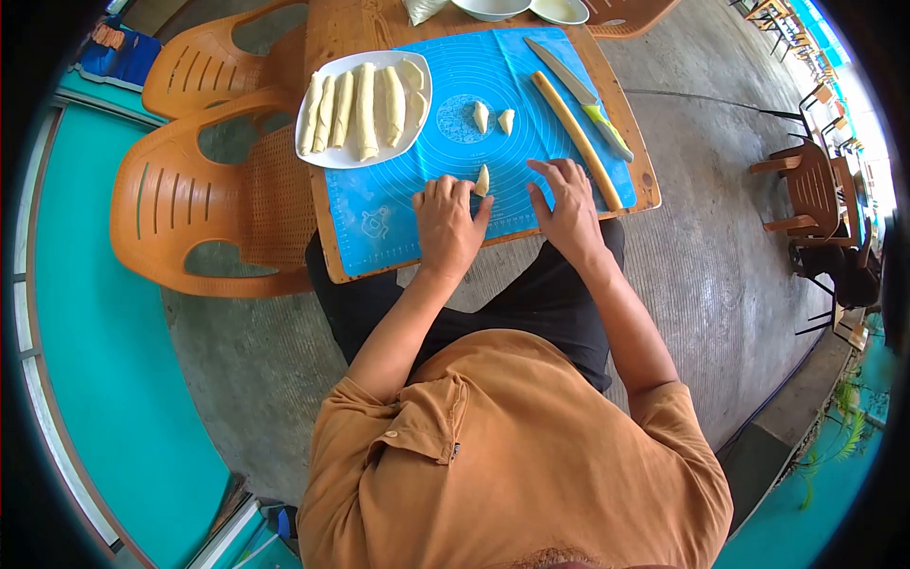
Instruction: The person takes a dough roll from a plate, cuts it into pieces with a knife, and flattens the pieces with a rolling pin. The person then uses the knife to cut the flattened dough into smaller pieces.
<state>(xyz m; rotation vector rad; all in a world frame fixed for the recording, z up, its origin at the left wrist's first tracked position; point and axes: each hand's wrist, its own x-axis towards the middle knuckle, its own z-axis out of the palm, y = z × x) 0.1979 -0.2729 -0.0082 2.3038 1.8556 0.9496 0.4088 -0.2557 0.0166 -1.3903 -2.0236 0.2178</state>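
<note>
My left hand (450, 220) is at the near edge of the blue mat (408, 223), its thumb and fingertips beside a small dough piece (482, 180); the fingers are partly curled and contact is hard to make out. My right hand (567, 204) hovers at the mat's near right with fingers apart and nothing in them. Two more dough pieces, one (481, 118) left of the other (506, 121), lie near the mat's printed circle. A white plate (424, 71) at the left holds several rolled dough strips (367, 109) and some smaller pieces.
Right of the dough pieces, a wooden rolling pin (576, 137) lies beside a knife (607, 131) with a green and white handle. Bowls (492, 8) and a bag (424, 9) stand at the far edge. Orange chairs (190, 213) flank the wooden table (353, 28).
</note>
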